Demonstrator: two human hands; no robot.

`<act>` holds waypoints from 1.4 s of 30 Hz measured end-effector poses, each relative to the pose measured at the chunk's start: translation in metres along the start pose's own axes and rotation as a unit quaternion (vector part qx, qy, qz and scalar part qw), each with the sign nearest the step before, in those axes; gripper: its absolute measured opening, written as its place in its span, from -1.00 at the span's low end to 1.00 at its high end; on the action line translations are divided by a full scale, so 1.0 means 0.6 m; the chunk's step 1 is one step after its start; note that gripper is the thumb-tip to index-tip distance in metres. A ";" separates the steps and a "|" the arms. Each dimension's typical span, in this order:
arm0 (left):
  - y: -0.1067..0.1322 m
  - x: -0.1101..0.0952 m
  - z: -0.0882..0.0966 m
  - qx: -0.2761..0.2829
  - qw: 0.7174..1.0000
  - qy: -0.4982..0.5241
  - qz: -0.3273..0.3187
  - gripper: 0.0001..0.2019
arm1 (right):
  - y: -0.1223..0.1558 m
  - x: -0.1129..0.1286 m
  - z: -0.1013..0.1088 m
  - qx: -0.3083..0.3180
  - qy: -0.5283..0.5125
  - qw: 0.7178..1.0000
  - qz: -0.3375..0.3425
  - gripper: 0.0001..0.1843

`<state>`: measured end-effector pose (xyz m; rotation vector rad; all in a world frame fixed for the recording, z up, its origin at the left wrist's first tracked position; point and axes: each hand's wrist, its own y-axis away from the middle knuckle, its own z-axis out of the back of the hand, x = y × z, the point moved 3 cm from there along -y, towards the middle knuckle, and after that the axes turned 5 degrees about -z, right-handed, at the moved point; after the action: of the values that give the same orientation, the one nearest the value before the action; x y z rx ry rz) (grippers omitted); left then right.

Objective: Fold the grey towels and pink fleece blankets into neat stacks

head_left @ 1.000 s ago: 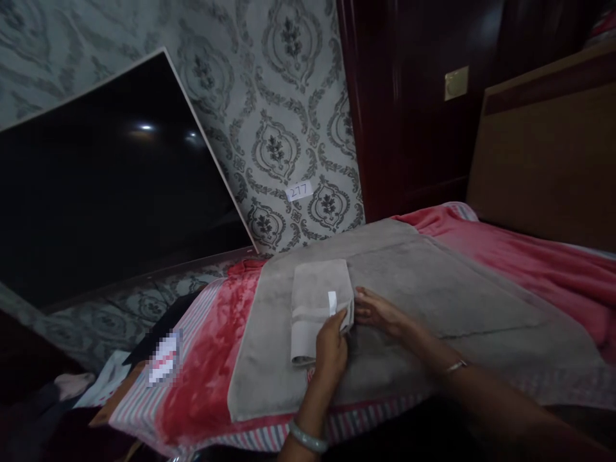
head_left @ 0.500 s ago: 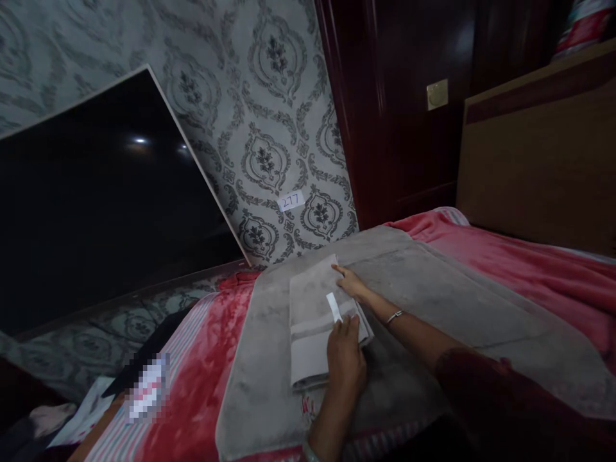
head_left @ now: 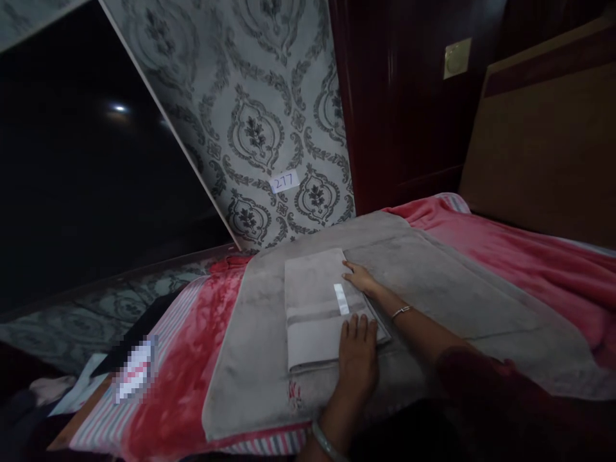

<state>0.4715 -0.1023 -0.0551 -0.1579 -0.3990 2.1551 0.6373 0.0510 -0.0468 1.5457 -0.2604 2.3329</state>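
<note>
A folded light grey cloth (head_left: 312, 289), like a towel with a darker band across it, lies flat on a larger grey cover. A white label (head_left: 341, 299) shows on its right part. My left hand (head_left: 359, 353) rests palm down on the near right part of the cloth, fingers straight and slightly apart, just below the label. At the cloth's far right edge is my right hand (head_left: 360, 278), thumb and forefinger stretched apart, fingertips touching the edge. Neither hand visibly grips the cloth. Layers stick out at its right side, beside my left fingers.
The grey cover (head_left: 250, 378) lies over a red and pink blanket (head_left: 187, 359) with a striped border. At the left, a large dark screen (head_left: 96, 160) leans near the patterned wall. A brown cardboard panel (head_left: 543, 141) stands at the back right. A paper marked 277 (head_left: 285, 181) is on the wall.
The camera view has shifted and tilted down. My left hand has slid off the label's lower end, toward the right. My right hand has moved slightly down from the cloth's far corner along its edge.
</note>
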 end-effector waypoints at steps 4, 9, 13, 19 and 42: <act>-0.017 -0.006 0.018 -0.001 1.000 0.016 0.006 -0.48 | -0.008 -0.004 0.008 -0.006 0.039 0.999 0.012 -0.27; -0.028 -0.031 0.007 0.025 1.000 0.008 -0.011 -0.54 | -0.008 -0.012 0.030 -0.036 0.122 0.992 0.013 -0.28; -0.018 -0.046 -0.005 0.054 0.998 0.024 -0.009 -0.50 | 0.000 -0.014 0.028 -0.051 0.181 0.982 0.022 -0.34; -0.011 -0.008 0.048 0.059 0.971 0.229 -0.033 -0.55 | 0.016 0.000 0.026 -0.070 0.249 0.965 0.048 -0.38; 0.000 0.192 0.021 0.045 0.985 -0.034 0.166 -0.38 | -0.016 0.080 -0.070 0.107 0.450 0.868 0.182 -0.39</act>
<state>0.4018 -0.0114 -0.0395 -0.1049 -0.3298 2.5071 0.5877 0.0816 -0.0197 0.3301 -0.0520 3.1694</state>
